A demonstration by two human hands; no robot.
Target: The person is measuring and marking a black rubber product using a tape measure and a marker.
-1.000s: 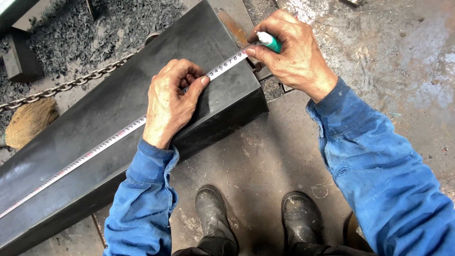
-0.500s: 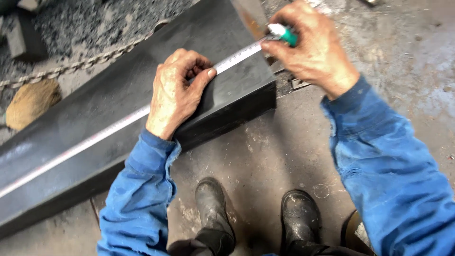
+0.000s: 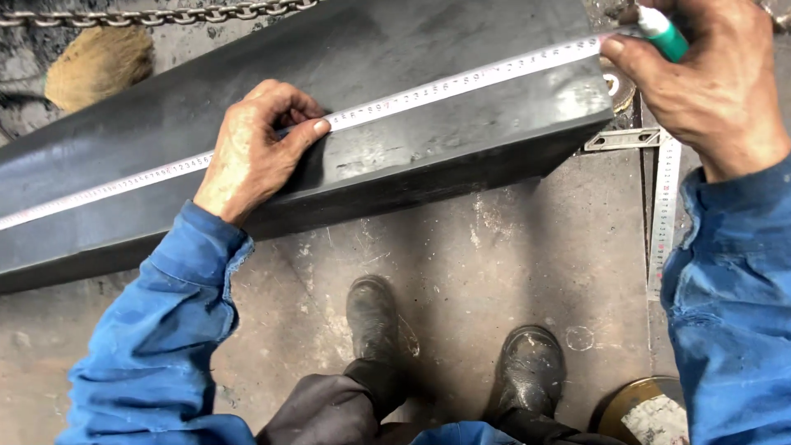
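A long dark steel beam (image 3: 428,156) lies slantwise across the floor. A white measuring tape (image 3: 461,82) runs along its top face. My left hand (image 3: 255,148) presses the tape flat against the beam with fingers and thumb. My right hand (image 3: 709,82) is at the beam's right end, closed around a green and white marker (image 3: 663,31), its thumb on the tape's end.
A steel square (image 3: 663,198) lies on the concrete floor right of the beam. A chain (image 3: 165,14) runs along the top edge, with a tan brush (image 3: 99,66) below it. My two black boots (image 3: 371,321) stand below the beam. A round can (image 3: 647,412) sits bottom right.
The view has shifted down and closer. My right hand with the marker stays at the beam's end. My left hand keeps pinning the tape.
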